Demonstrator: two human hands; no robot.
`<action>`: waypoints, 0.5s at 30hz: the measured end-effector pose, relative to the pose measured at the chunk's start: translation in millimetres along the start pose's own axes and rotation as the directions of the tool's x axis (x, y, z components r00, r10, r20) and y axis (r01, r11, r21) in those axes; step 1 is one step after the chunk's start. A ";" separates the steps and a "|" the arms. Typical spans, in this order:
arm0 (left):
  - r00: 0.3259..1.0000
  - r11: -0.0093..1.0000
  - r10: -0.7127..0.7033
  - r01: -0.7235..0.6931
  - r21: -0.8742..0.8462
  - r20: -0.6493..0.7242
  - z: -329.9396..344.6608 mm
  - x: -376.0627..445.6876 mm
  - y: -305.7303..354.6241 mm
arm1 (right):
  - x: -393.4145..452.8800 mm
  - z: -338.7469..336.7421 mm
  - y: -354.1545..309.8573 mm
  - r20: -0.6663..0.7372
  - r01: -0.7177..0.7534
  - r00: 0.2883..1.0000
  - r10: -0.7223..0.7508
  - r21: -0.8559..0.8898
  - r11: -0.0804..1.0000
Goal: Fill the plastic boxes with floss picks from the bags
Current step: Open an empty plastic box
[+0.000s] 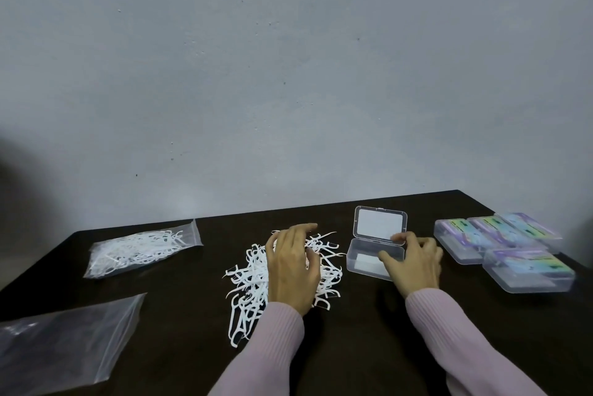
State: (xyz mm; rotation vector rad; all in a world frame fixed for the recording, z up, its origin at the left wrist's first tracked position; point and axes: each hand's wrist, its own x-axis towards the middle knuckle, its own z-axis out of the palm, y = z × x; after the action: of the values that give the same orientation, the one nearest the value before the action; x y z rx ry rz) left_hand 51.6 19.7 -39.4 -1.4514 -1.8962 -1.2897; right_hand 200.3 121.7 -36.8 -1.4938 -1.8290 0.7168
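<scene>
open box [375, 254]: 1 | closed boxes [500, 244]: 4, maybe more, blurred | full bag [141, 249]: 1 | empty bag [64, 344]: 1 | loose pile of picks [253, 280]: 1 | hands: 2

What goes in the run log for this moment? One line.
left hand: rests on loose floss picks | right hand: holds open box | filled boxes: right | full bag: left

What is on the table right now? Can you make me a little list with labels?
left hand: fingers spread on the loose floss picks
loose floss picks: white pile, mid table
right hand: holds the open plastic box
open plastic box: clear, lid up, no picks seen inside
full bag: far left
flat bag: near left
closed boxes: four, far right
</scene>
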 end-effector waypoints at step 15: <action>0.935 0.978 -0.196 0.164 0.127 0.296 -80.4 -4.3 -76.1 | -36.5 34.3 -29.1 0.199 0.573 0.807 -0.556 -0.036 0.819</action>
State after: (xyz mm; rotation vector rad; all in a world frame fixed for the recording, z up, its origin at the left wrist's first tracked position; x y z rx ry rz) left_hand -31.8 -53.1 -35.6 -1.5272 -2.3095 -1.0730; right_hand 160.4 80.0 -41.8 -0.8607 -2.3207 0.4776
